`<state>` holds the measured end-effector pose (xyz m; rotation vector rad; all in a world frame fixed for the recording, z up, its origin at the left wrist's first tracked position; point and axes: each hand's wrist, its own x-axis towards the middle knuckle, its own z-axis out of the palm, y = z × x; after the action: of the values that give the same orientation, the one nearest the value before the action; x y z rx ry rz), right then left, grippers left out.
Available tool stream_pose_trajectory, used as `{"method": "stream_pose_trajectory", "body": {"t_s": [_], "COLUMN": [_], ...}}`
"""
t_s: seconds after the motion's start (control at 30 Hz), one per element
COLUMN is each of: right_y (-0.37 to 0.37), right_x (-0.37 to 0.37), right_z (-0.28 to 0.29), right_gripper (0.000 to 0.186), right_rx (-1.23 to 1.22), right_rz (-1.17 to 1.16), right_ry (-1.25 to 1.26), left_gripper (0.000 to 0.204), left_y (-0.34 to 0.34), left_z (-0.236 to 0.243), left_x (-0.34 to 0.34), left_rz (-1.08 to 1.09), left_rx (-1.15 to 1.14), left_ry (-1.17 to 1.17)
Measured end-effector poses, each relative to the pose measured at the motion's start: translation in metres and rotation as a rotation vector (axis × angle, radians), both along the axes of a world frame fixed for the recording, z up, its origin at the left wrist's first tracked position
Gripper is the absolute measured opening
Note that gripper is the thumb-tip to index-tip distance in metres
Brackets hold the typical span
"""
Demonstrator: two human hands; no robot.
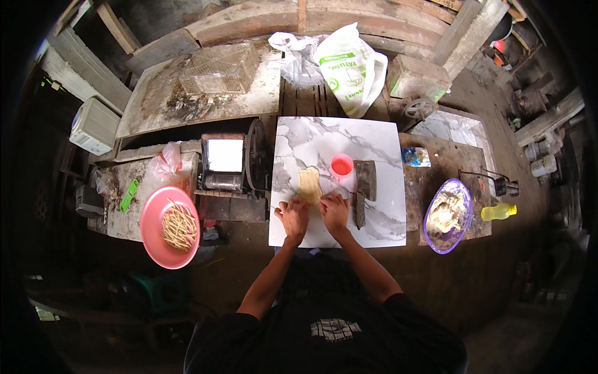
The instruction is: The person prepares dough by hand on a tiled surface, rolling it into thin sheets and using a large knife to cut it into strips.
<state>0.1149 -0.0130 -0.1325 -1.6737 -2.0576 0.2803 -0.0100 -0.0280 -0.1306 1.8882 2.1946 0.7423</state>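
A flattened, oblong piece of pale dough (309, 181) lies on the marbled board (293, 140). My left hand (291, 218) and my right hand (334, 213) are at its near end, fingers curled and closed on the dough's edge, one at each corner. Just beyond the right hand stands a pink cup (341, 165), with a wide metal blade (365, 180) beside it and a dark long-handled tool (359, 210) lying below the blade.
A pink basin of thin sticks (152, 227) and a metal roller machine (218, 181) stand at left. A purple basin of dough (448, 215) and yellow bottle (496, 212) are at right. White bags (349, 71) and a wire cage (218, 68) lie behind.
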Motion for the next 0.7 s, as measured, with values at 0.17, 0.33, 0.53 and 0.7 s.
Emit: {"method": "stream_pose_trajectory", "body": {"t_s": [0.17, 0.33, 0.53, 0.7], "right_y": [0.003, 0.002, 0.014, 0.006], "right_x": [-0.003, 0.006, -0.002, 0.007], "right_z": [0.007, 0.002, -0.001, 0.007], "right_gripper": [0.025, 0.026, 0.026, 0.033], "right_rx": [0.046, -0.005, 0.056, -0.091], "right_rz": [-0.037, 0.098, 0.025, 0.095], "right_ry": [-0.055, -0.045, -0.075, -0.157], "left_gripper": [0.026, 0.037, 0.038, 0.039], "left_y": [0.000, 0.005, 0.011, 0.007], "left_z": [-0.003, 0.002, -0.014, -0.006], "left_x": [0.003, 0.003, -0.001, -0.007], "left_rz": [0.065, -0.030, -0.074, -0.155], "left_rx": [0.042, -0.136, -0.059, -0.125], "left_ry": [-0.044, -0.078, 0.061, 0.059]}}
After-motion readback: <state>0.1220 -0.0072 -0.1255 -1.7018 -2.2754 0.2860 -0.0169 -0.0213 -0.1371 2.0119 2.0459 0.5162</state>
